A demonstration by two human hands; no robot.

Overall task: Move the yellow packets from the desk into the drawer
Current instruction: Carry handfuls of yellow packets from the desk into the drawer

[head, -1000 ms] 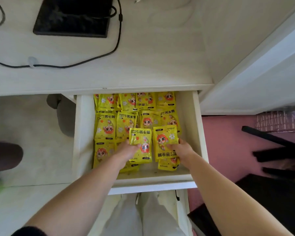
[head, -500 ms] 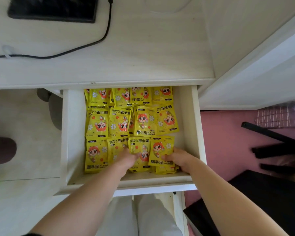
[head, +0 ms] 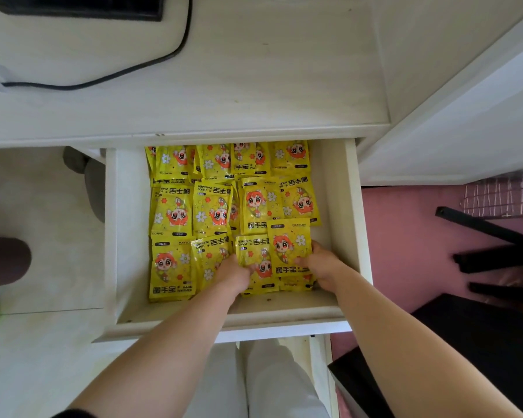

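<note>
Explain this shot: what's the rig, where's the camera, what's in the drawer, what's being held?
No machine here: a person's two bare hands. One camera, worn on the head, looks down. The open white wooden drawer under the pale desk top holds rows of yellow printed hand-warmer packets. The right hand pinches the front right packet, thumb on top. The left hand rests on the neighbouring packet; whether it grips is unclear. A black cable and a flat black device lie on the desk.

Soft, even, bright light fills the view, with mild glare on the glossy yellow packets (head: 212, 206). Wide-angle distortion bends the desk (head: 254, 86) edges, and the left margin blurs.
</note>
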